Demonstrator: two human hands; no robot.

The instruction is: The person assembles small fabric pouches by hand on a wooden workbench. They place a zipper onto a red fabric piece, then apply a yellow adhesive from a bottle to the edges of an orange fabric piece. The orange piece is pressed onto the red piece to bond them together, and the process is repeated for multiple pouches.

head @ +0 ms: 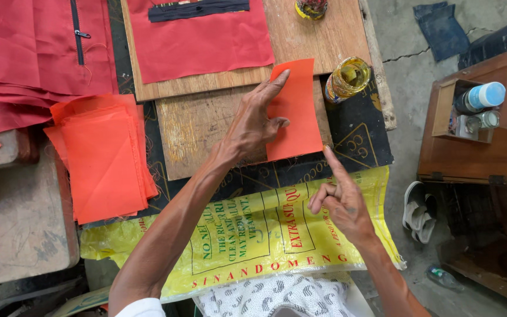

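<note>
Bench first: yellow printed sack spread over my lap edge, black mat under it, two wooden boards on top. Far board carries a red fabric panel with a black strip. Near board is the work surface. Big heap of red cloth with a zipper sits far left, stack of orange fabric pieces just beside the near board.

Work piece: single orange fabric rectangle, lying partly on the near board, top edge reaching the far board, right edge near a glass jar of yellowish liquid.

My left hand lies flat on the piece's left edge, fingers spread, index tip up at the top corner, thumb pressing mid-edge. No pinch, just hold-down. My right hand is off the cloth, index finger extended with its tip at the lower right corner, other fingers curled in. Holds nothing.

Risks as I judge them:
- Only one edge pinned; thin cloth could skew or wrinkle if the right finger drags it.
- Jar is open and close; a sweep of the piece or my knuckles could tip it onto fabric.
- Piece spans the board step, so a crease may go off-line.
</note>
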